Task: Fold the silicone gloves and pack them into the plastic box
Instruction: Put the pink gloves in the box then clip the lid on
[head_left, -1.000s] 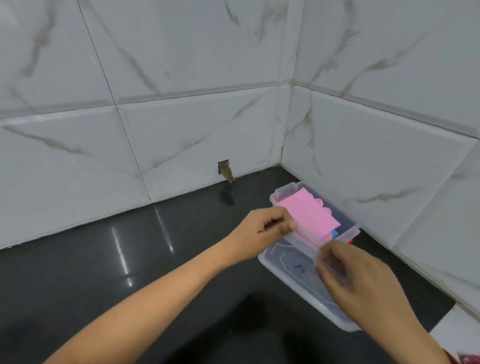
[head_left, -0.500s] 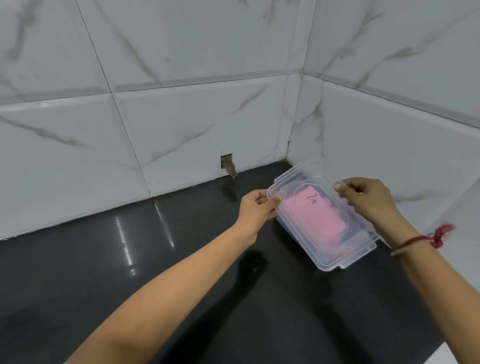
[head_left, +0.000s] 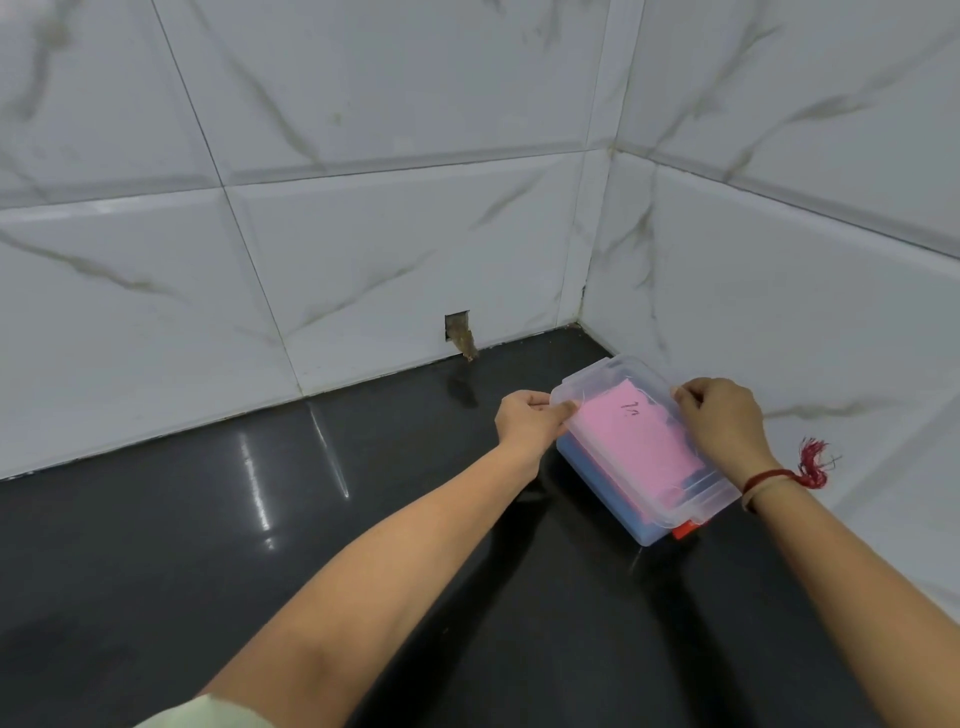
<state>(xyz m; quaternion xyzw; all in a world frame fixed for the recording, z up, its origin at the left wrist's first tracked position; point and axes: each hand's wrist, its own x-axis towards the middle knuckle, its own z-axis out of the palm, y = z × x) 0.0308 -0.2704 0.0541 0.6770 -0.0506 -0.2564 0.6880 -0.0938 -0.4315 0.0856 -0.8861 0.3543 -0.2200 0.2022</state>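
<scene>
While the clear lid (head_left: 613, 395) is sitting across the top of the plastic box (head_left: 631, 514), the person is working at its far end with both hands. The left hand (head_left: 530, 423) is pinching the lid's near-left corner, thumb on top and fingers curled under the rim; the right hand (head_left: 719, 415) is closed over the opposite long edge, fingers folded down onto it. Through the lid a folded pink glove (head_left: 634, 447) is showing, lying flat on top, with something blue (head_left: 597, 478) packed beneath it — another glove, I would guess, though I cannot tell for sure.

The box is resting on the dark glossy counter (head_left: 260, 545), close to the corner where the marble-patterned wall tiles (head_left: 363, 249) are meeting. An orange-red latch (head_left: 684, 530) is peeking out at the near end, and a red thread bracelet (head_left: 779, 475) is hanging at the right wrist.

So folding and packing are looking done — this is the closing step. Next, I judge, the lid is needing an even press along its rim, then the latch at the near end snapped shut, with one hand steadying the box so it is not sliding on that slick surface.
</scene>
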